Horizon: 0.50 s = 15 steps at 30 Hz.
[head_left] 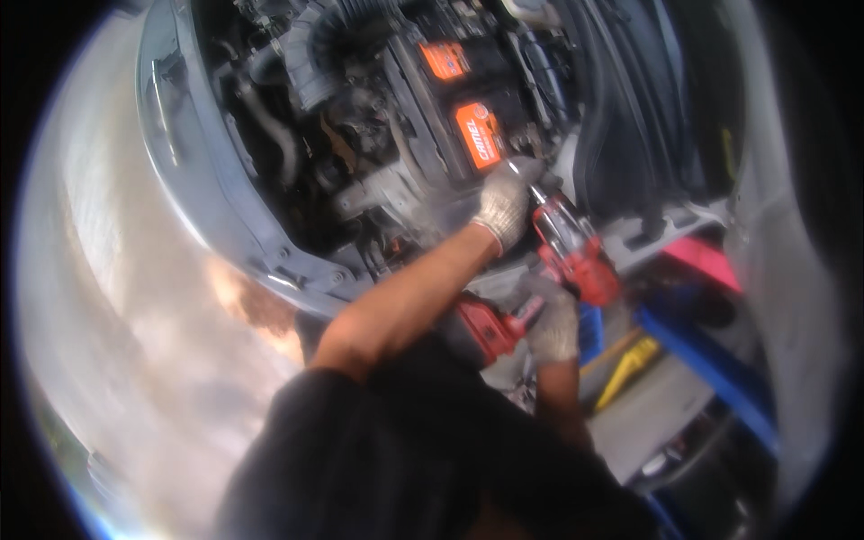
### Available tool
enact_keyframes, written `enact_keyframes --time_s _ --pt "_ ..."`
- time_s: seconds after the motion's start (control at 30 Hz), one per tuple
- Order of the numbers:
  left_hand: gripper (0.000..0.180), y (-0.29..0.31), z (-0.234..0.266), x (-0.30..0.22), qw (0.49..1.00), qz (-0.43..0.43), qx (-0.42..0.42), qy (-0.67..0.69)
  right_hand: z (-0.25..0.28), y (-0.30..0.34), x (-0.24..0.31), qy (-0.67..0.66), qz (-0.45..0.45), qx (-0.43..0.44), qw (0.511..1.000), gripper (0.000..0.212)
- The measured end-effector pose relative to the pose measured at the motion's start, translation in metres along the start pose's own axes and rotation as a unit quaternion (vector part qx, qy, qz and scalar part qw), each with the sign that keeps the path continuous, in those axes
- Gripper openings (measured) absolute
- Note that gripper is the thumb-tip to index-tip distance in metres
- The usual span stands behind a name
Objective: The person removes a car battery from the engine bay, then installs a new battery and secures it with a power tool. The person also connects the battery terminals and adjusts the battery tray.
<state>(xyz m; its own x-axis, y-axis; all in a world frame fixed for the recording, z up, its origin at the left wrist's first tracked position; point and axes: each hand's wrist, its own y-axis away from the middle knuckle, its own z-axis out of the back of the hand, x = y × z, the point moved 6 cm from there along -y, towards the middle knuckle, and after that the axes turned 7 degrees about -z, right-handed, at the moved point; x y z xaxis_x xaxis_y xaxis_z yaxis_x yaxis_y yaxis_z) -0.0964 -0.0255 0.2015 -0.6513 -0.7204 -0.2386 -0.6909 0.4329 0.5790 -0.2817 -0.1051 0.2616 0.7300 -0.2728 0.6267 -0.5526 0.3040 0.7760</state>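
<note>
A red and black cordless impact wrench [580, 261] is in my gloved right hand [553, 326], whose fingers wrap its handle. The red battery base [489, 331] of the tool points back toward my body. A thin bright metal shaft [538, 193] runs from its nose toward the car battery. My gloved left hand [504, 205] is closed around the far end of this shaft, its fingertips partly blurred. Just beyond it is the black car battery [506, 90] with orange labels. What the shaft's tip touches is hidden by my left fingers.
Around the battery lies an open engine bay with a ribbed air hose [310, 63] and other pipes. The grey front body edge [211, 180] curves along the left. At right are dark cowl trim [625, 117], a blue bar [706, 373] and a yellow piece [627, 369] lower down.
</note>
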Motion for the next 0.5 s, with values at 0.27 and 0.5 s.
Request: enact_keyframes --time_s 0.27,0.5 --pt "0.052 -0.044 0.019 0.034 0.998 0.037 0.012 -0.044 -0.017 -0.030 0.019 0.122 0.017 -0.056 0.991 0.022" --pt "0.037 -0.038 0.009 0.033 0.995 0.053 -0.043 0.069 -0.028 -0.022 0.037 0.445 0.214 -0.015 0.869 0.035"
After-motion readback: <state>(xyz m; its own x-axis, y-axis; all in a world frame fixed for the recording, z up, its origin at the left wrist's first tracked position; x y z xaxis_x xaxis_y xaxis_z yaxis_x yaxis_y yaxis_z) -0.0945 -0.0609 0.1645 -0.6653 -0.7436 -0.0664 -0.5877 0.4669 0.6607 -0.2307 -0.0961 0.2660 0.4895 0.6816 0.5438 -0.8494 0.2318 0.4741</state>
